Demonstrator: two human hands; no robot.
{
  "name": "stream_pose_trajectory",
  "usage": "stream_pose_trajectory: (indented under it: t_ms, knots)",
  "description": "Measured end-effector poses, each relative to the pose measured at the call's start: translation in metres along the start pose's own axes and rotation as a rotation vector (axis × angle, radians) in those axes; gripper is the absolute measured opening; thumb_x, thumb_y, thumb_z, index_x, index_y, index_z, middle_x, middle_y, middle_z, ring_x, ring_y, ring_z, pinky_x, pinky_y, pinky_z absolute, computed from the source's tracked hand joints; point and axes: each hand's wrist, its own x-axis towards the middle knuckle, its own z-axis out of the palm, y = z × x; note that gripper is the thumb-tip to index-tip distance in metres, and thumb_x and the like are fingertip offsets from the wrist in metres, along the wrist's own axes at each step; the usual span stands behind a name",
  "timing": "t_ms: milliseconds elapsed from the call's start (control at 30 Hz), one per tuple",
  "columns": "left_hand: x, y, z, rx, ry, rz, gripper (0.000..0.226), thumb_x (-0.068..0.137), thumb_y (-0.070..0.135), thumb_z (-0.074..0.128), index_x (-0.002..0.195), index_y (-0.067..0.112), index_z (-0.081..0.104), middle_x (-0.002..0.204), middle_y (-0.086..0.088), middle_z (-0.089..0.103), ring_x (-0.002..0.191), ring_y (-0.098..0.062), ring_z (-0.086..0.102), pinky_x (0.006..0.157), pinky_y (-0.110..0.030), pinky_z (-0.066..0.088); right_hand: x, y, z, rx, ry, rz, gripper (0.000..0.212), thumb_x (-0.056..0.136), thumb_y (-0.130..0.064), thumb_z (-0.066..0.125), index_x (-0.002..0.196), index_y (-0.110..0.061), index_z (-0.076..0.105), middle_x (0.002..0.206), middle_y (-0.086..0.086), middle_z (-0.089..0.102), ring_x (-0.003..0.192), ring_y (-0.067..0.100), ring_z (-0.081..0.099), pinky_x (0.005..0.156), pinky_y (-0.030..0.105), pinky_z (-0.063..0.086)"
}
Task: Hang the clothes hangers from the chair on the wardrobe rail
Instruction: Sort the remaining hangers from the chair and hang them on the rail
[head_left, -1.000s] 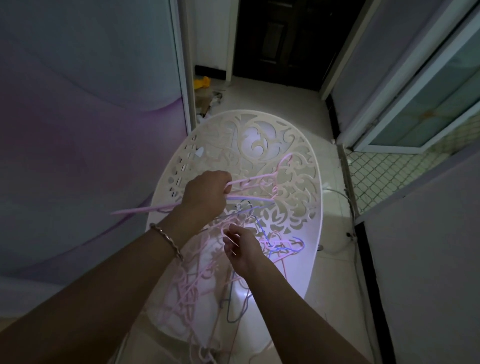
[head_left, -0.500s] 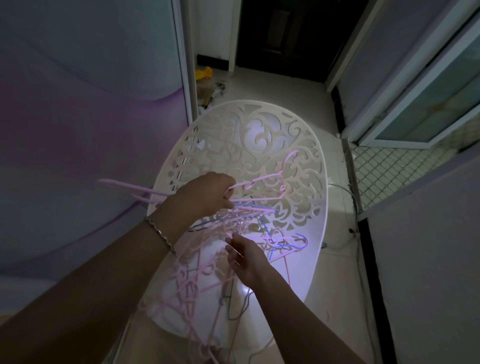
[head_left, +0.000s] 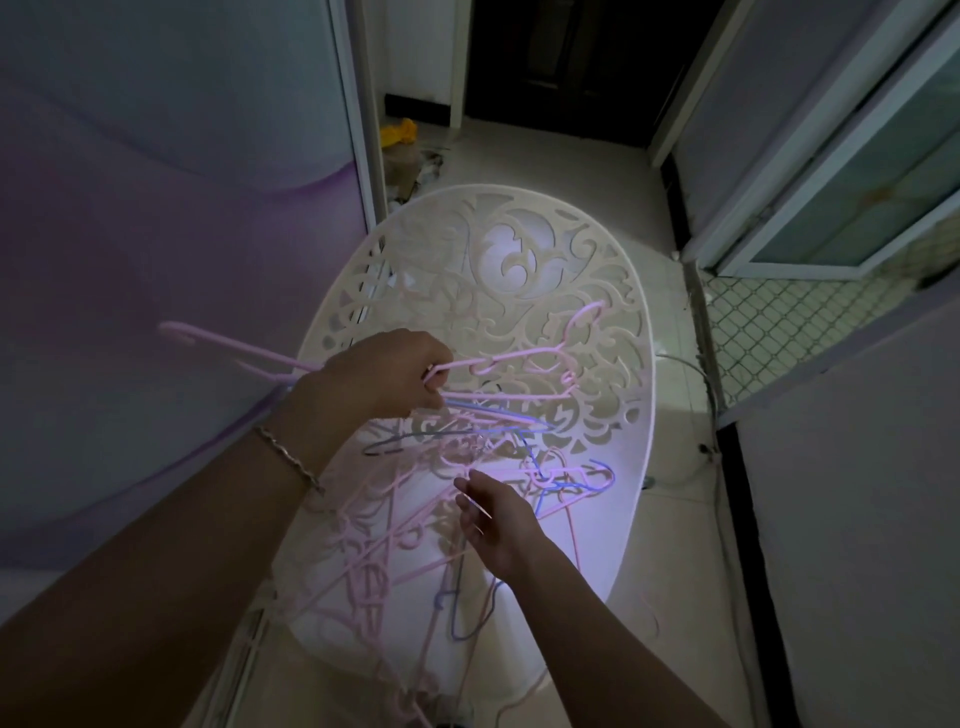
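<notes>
left hand (head_left: 384, 374) was up over the chair (head_left: 519, 249) seat, fingers curled tight round a few pink hangers (head_left: 519, 358), and one end of the bunch poked out past the chair's left edge. right hand (head_left: 498, 525) sat lower, just over the tangled pile of hangers (head_left: 374, 545) on the near half of the chair. its fingers were loosely bent and a little apart with a thin strand across them; pinched or only touched, could not tell. a blue hanger (head_left: 571, 488) lay in the tangle just right of that hand. a bracelet (head_left: 288, 457) was on the left wrist.
</notes>
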Motion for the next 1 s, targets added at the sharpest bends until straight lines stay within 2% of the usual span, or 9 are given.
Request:
stream_pose_trajectory:
  t_ms: [200,300,467,533,633,700,767,833,1000]
  knots:
    - [0.004,0.001,-0.001,0.010,0.020,-0.017,0.032,0.078,0.014,0.071,0.059,0.018,0.045,0.063,-0.004,0.052,0.060,-0.021,0.051,0.059,-0.027,0.037,0.004,0.008,-0.003,-0.011,0.014,0.011,0.016,0.092,-0.013,0.057,0.107,-0.008,0.061,0.087,0.002,0.070,0.069,0.011,0.060,0.048,0.015,0.045]
    - [0.006,0.003,-0.001,-0.017,0.038,-0.008,0.035,0.080,0.016,0.071,0.060,0.018,0.043,0.058,0.001,0.050,0.052,-0.014,0.049,0.051,-0.024,0.034,0.005,0.013,-0.006,-0.008,0.017,0.023,0.009,0.091,-0.010,0.057,0.098,-0.007,0.062,0.083,0.003,0.069,0.065,0.011,0.059,0.046,0.015,0.044]
    - [0.005,-0.006,-0.003,-0.065,0.064,-0.031,0.028,0.078,0.012,0.072,0.062,0.014,0.049,0.059,-0.002,0.056,0.056,-0.019,0.056,0.058,-0.030,0.044,0.003,0.012,-0.008,-0.011,0.024,0.016,0.012,0.091,-0.008,0.055,0.082,-0.008,0.063,0.081,0.003,0.068,0.067,0.012,0.057,0.055,0.018,0.038]
    - [0.004,-0.009,-0.001,-0.065,0.043,-0.048,0.026,0.077,0.011,0.073,0.062,0.012,0.052,0.059,-0.004,0.054,0.052,-0.016,0.055,0.058,-0.030,0.045,0.005,0.012,-0.010,-0.010,0.046,0.010,0.012,0.091,-0.007,0.054,0.083,-0.009,0.063,0.080,0.003,0.068,0.065,0.012,0.057,0.051,0.017,0.040]
    - [0.003,-0.010,0.001,-0.071,0.067,-0.077,0.024,0.078,0.012,0.071,0.062,0.012,0.053,0.065,-0.008,0.061,0.058,-0.021,0.060,0.057,-0.030,0.047,0.017,0.003,-0.014,0.073,0.159,-0.061,0.012,0.090,-0.001,0.052,0.090,-0.009,0.061,0.067,0.005,0.066,0.044,0.009,0.054,0.036,0.016,0.039]
    - [0.002,-0.011,0.000,-0.078,0.077,-0.091,0.024,0.080,0.015,0.070,0.064,0.014,0.053,0.066,-0.003,0.062,0.061,-0.020,0.060,0.055,-0.027,0.042,0.030,-0.021,-0.021,0.027,0.318,-0.198,0.014,0.088,0.000,0.050,0.086,-0.010,0.059,0.056,0.003,0.060,0.034,0.008,0.048,0.032,0.014,0.037]
    - [0.003,-0.010,-0.001,-0.097,0.078,-0.091,0.027,0.081,0.016,0.070,0.062,0.016,0.050,0.064,0.000,0.060,0.063,-0.022,0.060,0.056,-0.027,0.042,0.046,-0.054,-0.025,-0.138,0.434,-0.345,0.012,0.088,-0.008,0.049,0.080,-0.013,0.055,0.062,0.001,0.052,0.043,0.011,0.049,0.037,0.017,0.040]
    - [0.005,-0.008,-0.002,-0.096,0.090,-0.085,0.029,0.082,0.018,0.069,0.061,0.018,0.049,0.067,-0.002,0.062,0.066,-0.023,0.062,0.057,-0.027,0.042,0.063,-0.087,-0.024,-0.127,0.480,-0.428,0.009,0.090,-0.011,0.048,0.085,-0.016,0.054,0.066,0.001,0.046,0.052,0.014,0.044,0.046,0.022,0.039]
    - [0.016,-0.011,0.000,-0.111,0.119,-0.098,0.031,0.081,0.019,0.070,0.061,0.018,0.047,0.074,-0.010,0.066,0.063,-0.024,0.061,0.060,-0.033,0.048,0.115,-0.129,-0.023,-0.096,0.368,-0.334,0.008,0.095,-0.026,0.049,0.098,-0.019,0.053,0.080,0.004,0.047,0.070,0.013,0.050,0.078,0.034,0.047]
